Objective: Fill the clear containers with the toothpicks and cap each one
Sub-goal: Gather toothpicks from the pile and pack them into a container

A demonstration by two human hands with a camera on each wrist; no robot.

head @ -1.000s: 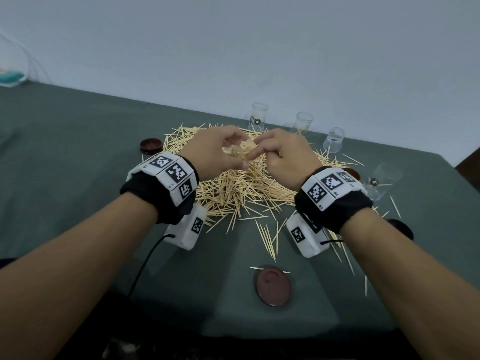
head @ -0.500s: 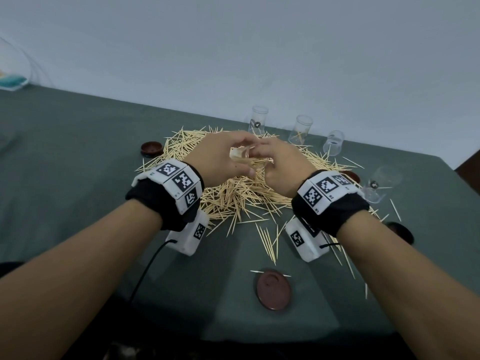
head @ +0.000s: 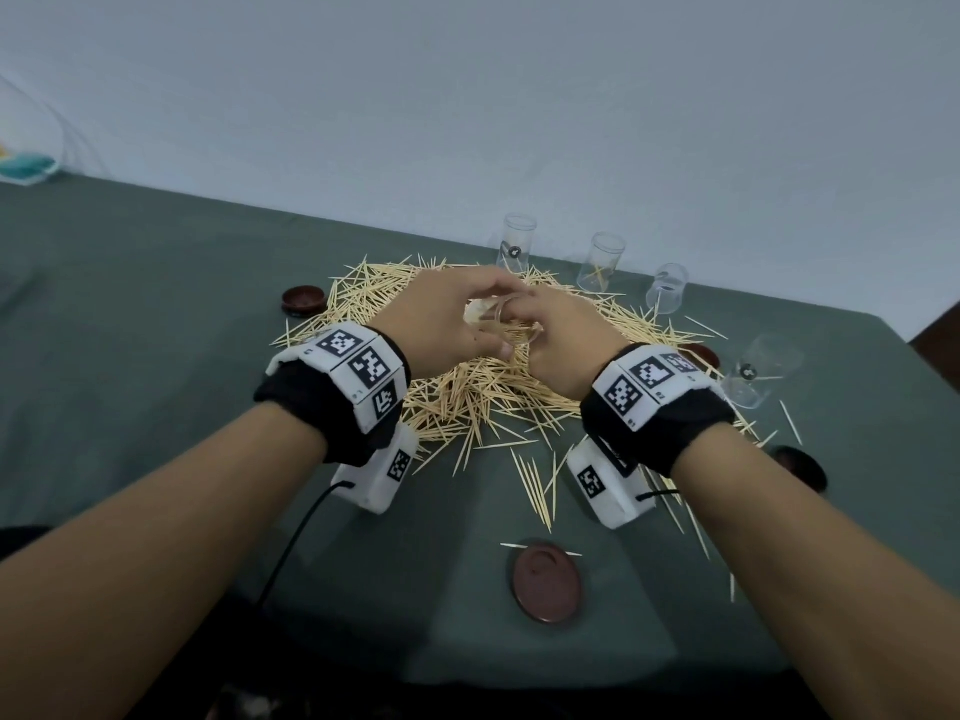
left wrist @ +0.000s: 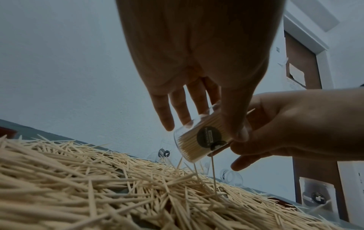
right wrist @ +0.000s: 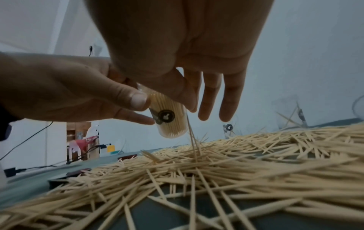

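Observation:
A clear container (head: 497, 320) packed with toothpicks hangs tilted above the big toothpick pile (head: 483, 397). My left hand (head: 447, 317) grips its body, with the thumb on the black-labelled side (left wrist: 208, 137) and the fingers behind it. My right hand (head: 561, 337) holds the container's (right wrist: 169, 123) other end between thumb and forefinger, its remaining fingers straight. A few toothpicks (right wrist: 192, 137) hang from the container down to the pile. No cap is on it.
Three clear containers (head: 517, 244) (head: 605, 262) (head: 667, 291) stand in a row behind the pile, and a fourth (head: 763, 374) lies on its side at the right. Brown caps lie at the left (head: 304, 298), near me (head: 545, 576) and at the right (head: 797, 465).
Both hands have stayed together over the pile and shifted slightly away from me. The container's rim now shows more plainly between them.

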